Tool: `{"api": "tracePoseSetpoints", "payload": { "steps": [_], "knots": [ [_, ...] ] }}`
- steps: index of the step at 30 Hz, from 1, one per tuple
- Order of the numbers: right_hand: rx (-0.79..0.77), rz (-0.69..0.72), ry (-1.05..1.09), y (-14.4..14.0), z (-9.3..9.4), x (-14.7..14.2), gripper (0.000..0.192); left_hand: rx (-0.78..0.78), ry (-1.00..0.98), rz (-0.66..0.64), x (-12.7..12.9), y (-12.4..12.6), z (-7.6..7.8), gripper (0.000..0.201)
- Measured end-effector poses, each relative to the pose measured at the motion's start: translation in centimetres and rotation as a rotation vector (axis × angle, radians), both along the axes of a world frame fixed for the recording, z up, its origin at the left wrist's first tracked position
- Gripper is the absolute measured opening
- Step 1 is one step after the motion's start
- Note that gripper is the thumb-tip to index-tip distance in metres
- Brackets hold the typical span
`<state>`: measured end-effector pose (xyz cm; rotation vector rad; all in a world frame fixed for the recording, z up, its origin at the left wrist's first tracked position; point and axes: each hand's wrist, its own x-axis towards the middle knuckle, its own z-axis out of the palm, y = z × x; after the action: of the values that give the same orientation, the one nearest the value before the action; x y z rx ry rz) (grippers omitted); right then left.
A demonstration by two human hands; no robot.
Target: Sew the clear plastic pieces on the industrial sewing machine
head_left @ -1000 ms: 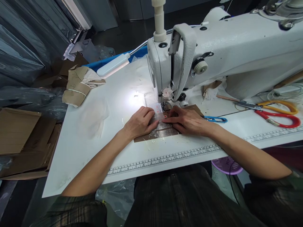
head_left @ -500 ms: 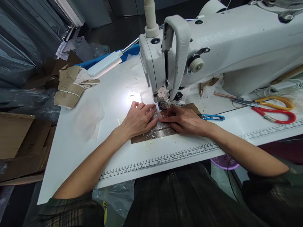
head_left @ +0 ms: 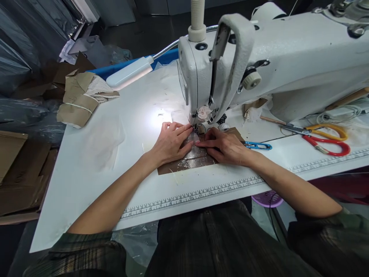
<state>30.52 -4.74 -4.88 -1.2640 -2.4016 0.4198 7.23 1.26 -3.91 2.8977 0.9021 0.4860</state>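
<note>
A brown piece of material under a clear plastic film lies flat on the white sewing table, its far end under the needle area of the white sewing machine. My left hand presses flat on the piece's left part, fingers reaching toward the presser foot. Just to the right, my right hand also lies on the piece, fingertips pinching its edge close to the foot. The two hands nearly touch.
Blue thread snips lie right of my right hand. Red and yellow scissors sit further right. A bundle of brown pieces with a rubber band lies at the far left. A lamp hangs above. Cardboard is stacked left of the table.
Both hands have slid the brown piece a little farther toward the needle; my left fingers now reach the presser foot. The view has shifted slightly.
</note>
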Motion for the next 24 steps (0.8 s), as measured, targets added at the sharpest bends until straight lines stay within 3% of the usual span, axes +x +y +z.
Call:
{"api": "tracePoseSetpoints", "payload": {
  "steps": [8,24],
  "knots": [
    [-0.013,0.001,0.018,-0.11,0.19,-0.11,0.036,-0.049,-0.122,-0.015,-0.17,-0.10,-0.74,0.040],
    [-0.009,-0.020,0.008,-0.17,0.01,-0.32,0.036,-0.024,-0.049,-0.017,-0.14,-0.12,-0.35,0.039]
  ]
}}
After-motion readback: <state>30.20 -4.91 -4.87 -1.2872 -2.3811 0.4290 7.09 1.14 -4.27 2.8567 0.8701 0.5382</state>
